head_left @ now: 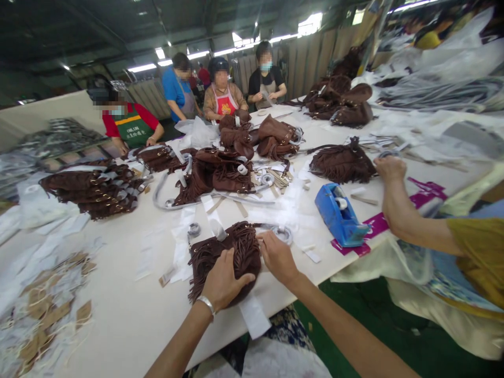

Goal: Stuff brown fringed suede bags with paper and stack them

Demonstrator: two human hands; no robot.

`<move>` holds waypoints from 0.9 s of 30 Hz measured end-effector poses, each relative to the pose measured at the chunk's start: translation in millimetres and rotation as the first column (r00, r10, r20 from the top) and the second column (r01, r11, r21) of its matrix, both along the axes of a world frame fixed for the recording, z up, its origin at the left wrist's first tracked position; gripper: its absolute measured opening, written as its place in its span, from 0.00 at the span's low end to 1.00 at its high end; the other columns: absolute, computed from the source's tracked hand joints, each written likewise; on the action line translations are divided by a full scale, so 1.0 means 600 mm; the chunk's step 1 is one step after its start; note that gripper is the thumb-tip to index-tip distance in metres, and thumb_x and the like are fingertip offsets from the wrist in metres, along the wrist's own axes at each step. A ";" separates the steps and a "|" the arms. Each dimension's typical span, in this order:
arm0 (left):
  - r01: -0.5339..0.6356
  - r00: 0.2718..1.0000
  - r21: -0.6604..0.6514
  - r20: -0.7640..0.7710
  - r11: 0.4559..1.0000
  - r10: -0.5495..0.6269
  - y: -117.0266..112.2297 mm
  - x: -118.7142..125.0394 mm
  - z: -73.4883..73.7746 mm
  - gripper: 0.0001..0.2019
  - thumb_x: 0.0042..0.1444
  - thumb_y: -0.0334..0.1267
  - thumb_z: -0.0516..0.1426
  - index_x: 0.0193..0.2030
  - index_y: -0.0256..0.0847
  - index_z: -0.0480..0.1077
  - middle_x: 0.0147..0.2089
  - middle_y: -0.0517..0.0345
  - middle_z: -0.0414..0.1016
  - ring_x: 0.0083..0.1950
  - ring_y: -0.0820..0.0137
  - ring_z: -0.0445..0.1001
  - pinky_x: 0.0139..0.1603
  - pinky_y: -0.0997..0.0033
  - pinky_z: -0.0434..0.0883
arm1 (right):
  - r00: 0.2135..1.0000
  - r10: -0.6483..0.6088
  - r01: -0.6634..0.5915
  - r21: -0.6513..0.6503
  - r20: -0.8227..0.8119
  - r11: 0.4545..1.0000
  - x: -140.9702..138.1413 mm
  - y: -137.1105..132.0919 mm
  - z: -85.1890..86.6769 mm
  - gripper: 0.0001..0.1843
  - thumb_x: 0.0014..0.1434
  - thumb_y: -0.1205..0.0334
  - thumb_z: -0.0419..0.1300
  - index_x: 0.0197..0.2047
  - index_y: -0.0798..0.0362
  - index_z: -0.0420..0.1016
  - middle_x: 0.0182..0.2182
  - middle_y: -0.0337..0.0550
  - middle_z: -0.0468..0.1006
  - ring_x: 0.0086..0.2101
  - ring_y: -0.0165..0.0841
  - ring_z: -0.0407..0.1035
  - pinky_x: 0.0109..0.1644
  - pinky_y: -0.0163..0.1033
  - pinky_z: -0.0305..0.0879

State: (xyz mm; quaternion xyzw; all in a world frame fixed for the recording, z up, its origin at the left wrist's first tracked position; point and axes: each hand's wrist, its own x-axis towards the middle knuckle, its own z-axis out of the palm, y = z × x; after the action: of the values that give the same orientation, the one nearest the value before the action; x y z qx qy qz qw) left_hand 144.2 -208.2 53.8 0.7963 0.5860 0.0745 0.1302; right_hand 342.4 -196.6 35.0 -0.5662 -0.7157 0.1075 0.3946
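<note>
A dark brown fringed handbag [205, 257] lies on the white table right before me. My left hand [224, 281] rests flat on its front, thumb spread away from the fingers, over the fringe. At the bag's right edge, the fingers of my right hand [277, 257] are bent and pinched together against it; the exact part between them is hidden. Behind that hand sits a strap coil [282, 234] in clear wrapping, joined to the bag by a dark strap. A smaller wrapped coil [194, 229] is at the bag's upper left. White paper [255, 315] sticks out below the bag.
A blue tape dispenser [340, 215] stands to the right, beside a co-worker's arm [409, 215]. Brown bags [220, 173] are heaped ahead, with a stack of bags [94, 186] at left. Tan tags [43, 315] are spread at lower left. Several people work across the table.
</note>
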 end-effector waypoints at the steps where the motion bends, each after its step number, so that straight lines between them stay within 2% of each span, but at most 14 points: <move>1: 0.050 0.998 0.020 -0.033 0.999 -0.049 -0.003 -0.001 -0.002 0.38 0.54 0.51 0.59 0.67 0.33 0.54 0.65 0.40 0.64 0.65 0.56 0.65 0.61 0.61 0.65 | 1.000 0.024 -0.024 -0.031 0.004 0.999 -0.008 -0.029 -0.012 0.10 0.66 0.69 0.48 0.48 0.52 0.67 0.42 0.46 0.73 0.44 0.36 0.70 0.48 0.41 0.68; 3: 0.121 0.990 0.002 -0.075 0.993 -0.121 -0.006 -0.002 -0.006 0.33 0.58 0.42 0.57 0.68 0.34 0.52 0.63 0.41 0.66 0.62 0.58 0.68 0.59 0.62 0.66 | 1.000 0.014 -0.013 -0.095 0.013 0.995 -0.026 -0.076 -0.037 0.06 0.67 0.63 0.50 0.46 0.51 0.65 0.39 0.45 0.73 0.41 0.37 0.70 0.44 0.41 0.69; 6: 0.153 0.977 -0.043 -0.142 0.987 -0.158 -0.005 -0.007 -0.003 0.23 0.64 0.37 0.48 0.66 0.36 0.56 0.56 0.43 0.74 0.53 0.60 0.75 0.51 0.63 0.70 | 0.993 -0.090 0.099 -0.131 0.073 0.986 -0.061 -0.106 -0.069 0.11 0.65 0.54 0.54 0.45 0.52 0.63 0.38 0.47 0.72 0.39 0.40 0.70 0.40 0.43 0.70; 9: 0.143 0.974 -0.052 -0.170 0.988 -0.149 0.001 -0.013 0.009 0.20 0.66 0.41 0.46 0.63 0.38 0.60 0.52 0.45 0.77 0.47 0.61 0.78 0.45 0.65 0.71 | 0.971 -0.185 0.205 -0.126 0.150 0.971 -0.094 -0.102 -0.085 0.16 0.63 0.50 0.56 0.45 0.53 0.61 0.36 0.49 0.71 0.37 0.42 0.70 0.37 0.44 0.70; 12: 0.137 0.974 -0.044 -0.178 0.990 -0.143 0.009 -0.018 0.024 0.19 0.66 0.46 0.47 0.57 0.39 0.65 0.47 0.46 0.79 0.45 0.61 0.78 0.44 0.65 0.70 | 0.944 -0.279 0.303 -0.129 0.177 0.944 -0.112 -0.092 -0.090 0.17 0.64 0.49 0.55 0.46 0.54 0.59 0.35 0.50 0.72 0.35 0.42 0.71 0.34 0.42 0.68; 15: 0.134 0.973 -0.027 -0.185 0.991 -0.137 0.016 -0.022 0.035 0.20 0.66 0.50 0.47 0.52 0.39 0.68 0.44 0.47 0.79 0.46 0.59 0.78 0.44 0.65 0.69 | 0.920 -0.335 0.373 -0.195 0.205 0.907 -0.118 -0.086 -0.091 0.17 0.64 0.50 0.55 0.45 0.53 0.59 0.33 0.48 0.74 0.29 0.39 0.72 0.28 0.40 0.64; 17: 0.131 0.977 -0.034 -0.164 0.991 -0.135 0.019 -0.023 0.040 0.19 0.65 0.52 0.47 0.47 0.40 0.70 0.42 0.48 0.80 0.44 0.60 0.77 0.43 0.65 0.68 | 0.916 -0.335 0.385 -0.252 0.222 0.888 -0.118 -0.084 -0.091 0.13 0.63 0.54 0.56 0.43 0.53 0.60 0.31 0.47 0.75 0.28 0.39 0.72 0.27 0.39 0.62; 20: 0.109 0.987 -0.060 -0.110 0.992 -0.116 0.025 -0.030 0.041 0.19 0.64 0.52 0.48 0.42 0.41 0.72 0.40 0.50 0.80 0.43 0.60 0.77 0.43 0.66 0.67 | 0.940 -0.297 0.336 -0.299 0.168 0.893 -0.111 -0.087 -0.094 0.06 0.64 0.61 0.55 0.42 0.52 0.62 0.30 0.45 0.77 0.28 0.37 0.73 0.29 0.37 0.60; 22: 0.086 0.992 -0.067 -0.087 0.994 -0.091 0.030 -0.038 0.041 0.19 0.64 0.52 0.48 0.44 0.41 0.72 0.41 0.49 0.80 0.43 0.61 0.77 0.44 0.65 0.66 | 0.972 -0.224 0.236 -0.284 0.074 0.929 -0.099 -0.090 -0.097 0.03 0.65 0.62 0.53 0.41 0.52 0.62 0.30 0.42 0.77 0.29 0.36 0.73 0.30 0.36 0.59; 24: 0.068 0.995 -0.082 -0.065 0.994 -0.074 0.036 -0.046 0.040 0.19 0.64 0.51 0.49 0.45 0.40 0.72 0.42 0.50 0.80 0.44 0.62 0.77 0.44 0.66 0.67 | 0.992 -0.115 0.101 -0.246 -0.047 0.964 -0.086 -0.094 -0.100 0.04 0.67 0.61 0.51 0.39 0.51 0.63 0.29 0.40 0.76 0.30 0.35 0.72 0.32 0.36 0.60; 27: 0.059 0.998 -0.116 -0.024 0.991 -0.062 0.043 -0.054 0.038 0.18 0.64 0.50 0.48 0.44 0.42 0.73 0.42 0.54 0.80 0.42 0.65 0.77 0.42 0.69 0.68 | 0.975 -0.028 -0.025 -0.233 -0.222 0.972 -0.071 -0.096 -0.103 0.07 0.67 0.57 0.51 0.37 0.49 0.62 0.26 0.36 0.73 0.29 0.33 0.70 0.33 0.35 0.61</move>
State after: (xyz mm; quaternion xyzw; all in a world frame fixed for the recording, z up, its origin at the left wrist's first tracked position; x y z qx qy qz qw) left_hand 111.9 -182.7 76.3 0.8058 0.5666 0.0257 0.1703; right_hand 299.9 -254.5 -26.8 -0.5936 -0.6487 0.2540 0.4028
